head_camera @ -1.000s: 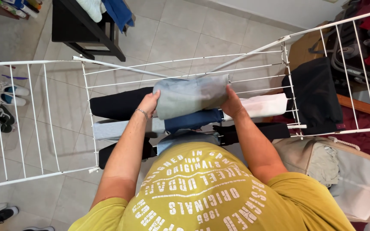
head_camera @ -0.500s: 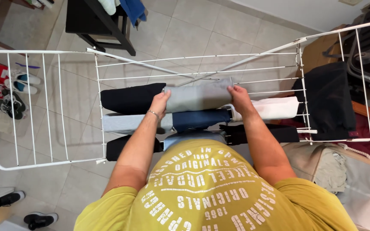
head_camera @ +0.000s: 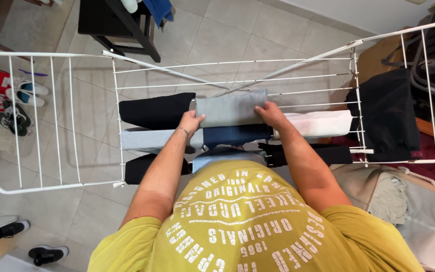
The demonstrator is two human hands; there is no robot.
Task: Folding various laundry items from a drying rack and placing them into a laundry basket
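A grey garment (head_camera: 231, 108) is draped over the wires of a white drying rack (head_camera: 56, 121) and is gripped at both ends: the left hand (head_camera: 191, 121) is closed on its left edge, with a thin bracelet (head_camera: 182, 131) seen at the wrist, and the right hand (head_camera: 269, 115) is closed on its right edge, fingers curled over the cloth. The garment lies in the middle section of the rack, on the wires farther from the person. Just to its left, on the same wires, a black garment (head_camera: 154, 111) is hung, touching or nearly touching it; to its right a white garment (head_camera: 320, 123) is laid. On the next wires nearer the person, a light grey garment (head_camera: 144, 139) and a dark blue garment (head_camera: 235, 135) are hung side by side, and below those further dark pieces are partly hidden by the arms and by the yellow printed shirt (head_camera: 242, 221) worn by the person. A large black garment (head_camera: 383, 116) is hung over the rack's right wing. The left wing is seen bare of laundry, with tiled floor (head_camera: 217, 35) beneath it. Shoes (head_camera: 18, 106) are lined up on the floor at the far left, and a dark table (head_camera: 112, 25) is seen at the top edge. A beige bag (head_camera: 409, 206) is set at the lower right.
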